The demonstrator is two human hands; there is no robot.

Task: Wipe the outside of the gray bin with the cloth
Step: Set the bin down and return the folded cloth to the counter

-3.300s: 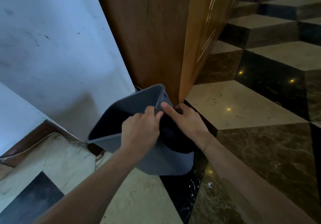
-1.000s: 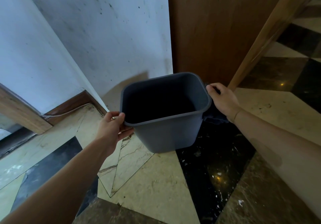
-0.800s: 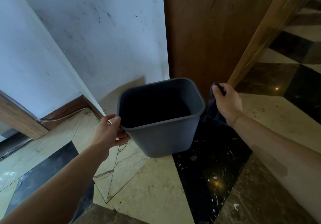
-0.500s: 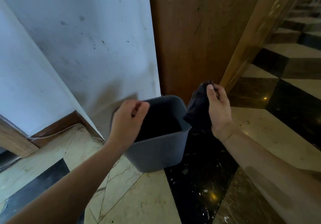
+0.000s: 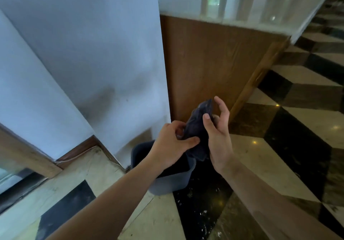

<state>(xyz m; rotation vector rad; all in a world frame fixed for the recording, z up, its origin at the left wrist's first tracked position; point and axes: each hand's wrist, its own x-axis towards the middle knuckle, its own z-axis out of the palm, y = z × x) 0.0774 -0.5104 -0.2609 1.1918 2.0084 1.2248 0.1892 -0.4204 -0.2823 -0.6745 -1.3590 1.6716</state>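
Observation:
The gray bin (image 5: 171, 183) stands upright on the floor against the wall corner, mostly hidden behind my left forearm. Both hands are raised above it and hold a dark cloth (image 5: 198, 128) between them. My left hand (image 5: 173, 144) pinches the cloth's lower part with thumb and fingers. My right hand (image 5: 216, 133) presses its thumb on the cloth's front, with the other fingers spread behind it. Neither hand touches the bin.
A white wall (image 5: 93, 63) rises to the left and behind the bin. A wooden counter panel (image 5: 214, 63) with a pale top stands directly behind. Glossy patterned marble floor (image 5: 297, 128) spreads to the right and front. A wooden skirting (image 5: 78, 150) runs along the wall base.
My left hand has left the bin's rim and risen to take the cloth. My right hand lifted the cloth higher. The bin stays on the floor and the view tilted upward.

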